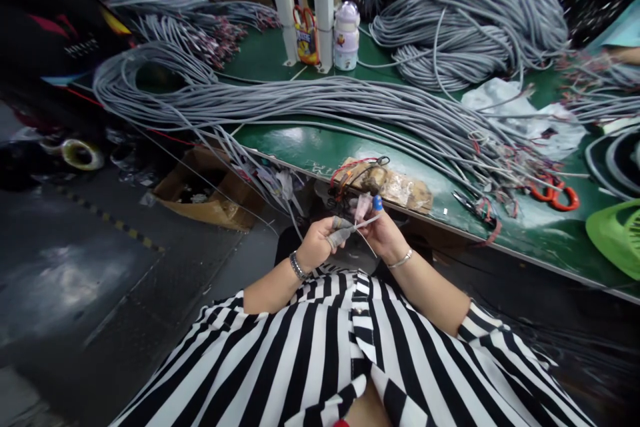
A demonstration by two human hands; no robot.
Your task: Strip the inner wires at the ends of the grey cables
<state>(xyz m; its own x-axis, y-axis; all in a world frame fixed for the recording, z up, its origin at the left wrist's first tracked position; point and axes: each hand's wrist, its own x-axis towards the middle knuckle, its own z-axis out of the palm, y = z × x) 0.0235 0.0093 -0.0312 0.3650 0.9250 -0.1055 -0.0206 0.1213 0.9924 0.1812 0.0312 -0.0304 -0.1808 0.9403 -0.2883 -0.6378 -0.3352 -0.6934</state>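
Note:
My left hand [319, 242] is closed, its taped fingertips pinching a grey cable [369, 221] in front of my body. On the other side my right hand [386, 235], with a blue cover on one fingertip, grips the same cable near its end. A thin pale wire hangs down between the two hands. Just beyond them, at the bench edge, lies a taped brown block [403, 191] with red and black wires [353, 170] beside it. Parts of the fingers hide where the cable is held.
A long bundle of grey cables [280, 97] stretches across the green bench [300, 143]. Orange-handled scissors [565, 197], pliers [465, 200] and a green plastic basket [617, 233] are at right. Behind stand a bottle [346, 40] and a large cable coil [470, 20]. A cardboard box [215, 203] sits below left.

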